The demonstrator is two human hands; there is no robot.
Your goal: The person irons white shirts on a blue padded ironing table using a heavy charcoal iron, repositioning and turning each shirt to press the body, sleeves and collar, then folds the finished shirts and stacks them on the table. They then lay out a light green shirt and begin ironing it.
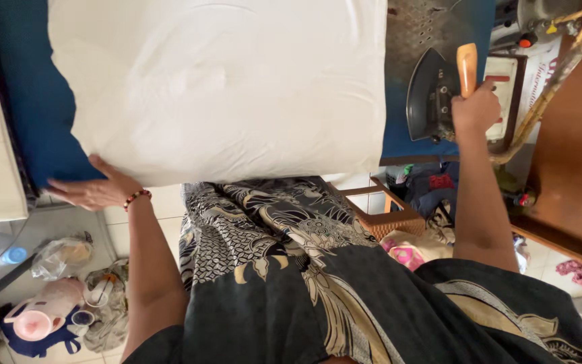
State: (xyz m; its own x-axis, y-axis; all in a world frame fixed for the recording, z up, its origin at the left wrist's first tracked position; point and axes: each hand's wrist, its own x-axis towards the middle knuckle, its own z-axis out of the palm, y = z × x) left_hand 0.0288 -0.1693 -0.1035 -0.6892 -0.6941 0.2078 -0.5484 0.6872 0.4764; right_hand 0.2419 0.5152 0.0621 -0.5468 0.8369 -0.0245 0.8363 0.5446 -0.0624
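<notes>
A tiled floor [126, 232] holds a pink jug [42, 313] and wicker basket [389, 219]. On the blue bench [35, 101], the flat, open left hand [92, 189] presses white cloth [223, 87]; the right hand [476, 108] grips the iron [436, 91] by its handle.

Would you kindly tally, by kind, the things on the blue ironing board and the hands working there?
White cloth: 1
Dark iron with wooden handle: 1
Hands, left hand and right hand: 2
Total: 4
</notes>
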